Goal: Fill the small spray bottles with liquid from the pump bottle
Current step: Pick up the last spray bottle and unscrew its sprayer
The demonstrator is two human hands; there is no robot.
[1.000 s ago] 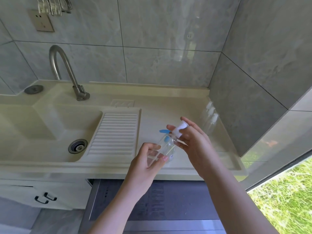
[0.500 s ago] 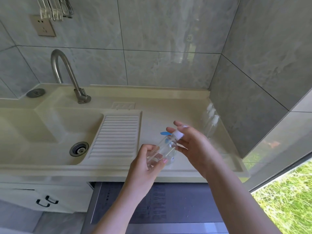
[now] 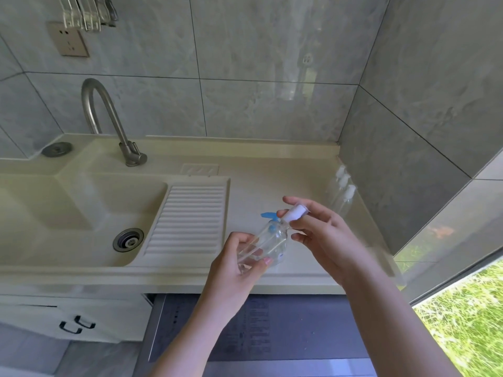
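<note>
Two hands busy: left hand (image 3: 239,263) gripping small spray bottle (image 3: 265,244), right hand (image 3: 317,231) pinching its white spray cap (image 3: 295,213). Next, likely unscrewing before filling.

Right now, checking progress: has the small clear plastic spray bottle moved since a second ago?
No. The bottle sits equally far right of the cream ribbed drainboard, held by the left hand.

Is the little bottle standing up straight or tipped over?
Tipped. The small spray bottle leans between both hands, its white top pointing up-right.
</note>
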